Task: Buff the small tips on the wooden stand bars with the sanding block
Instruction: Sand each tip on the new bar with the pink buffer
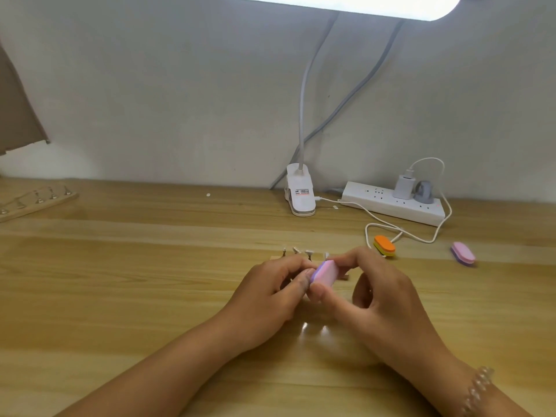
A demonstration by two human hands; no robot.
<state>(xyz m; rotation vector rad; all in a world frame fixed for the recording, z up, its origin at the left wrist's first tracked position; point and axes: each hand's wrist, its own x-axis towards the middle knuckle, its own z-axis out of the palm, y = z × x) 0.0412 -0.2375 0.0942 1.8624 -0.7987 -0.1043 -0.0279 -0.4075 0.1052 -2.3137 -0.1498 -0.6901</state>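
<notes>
Because the tips are so small, I pinch the pink sanding block [325, 273] between the thumb and forefinger of my right hand [382, 296], tilted on edge so that one narrow face can meet a single tip. My left hand [270, 296] curls in from the other side, fingertips at the block's near end, I judge to steady the wooden stand bar [345, 277]. Whether it pinches a tip or the bar I cannot tell, since the fingers hide it. The bar lies on the desk [150, 266] under and just behind both hands, with four small tips [309, 252] standing clear beyond my left knuckles. An orange sanding block [384, 245] lies to the right, apart.
</notes>
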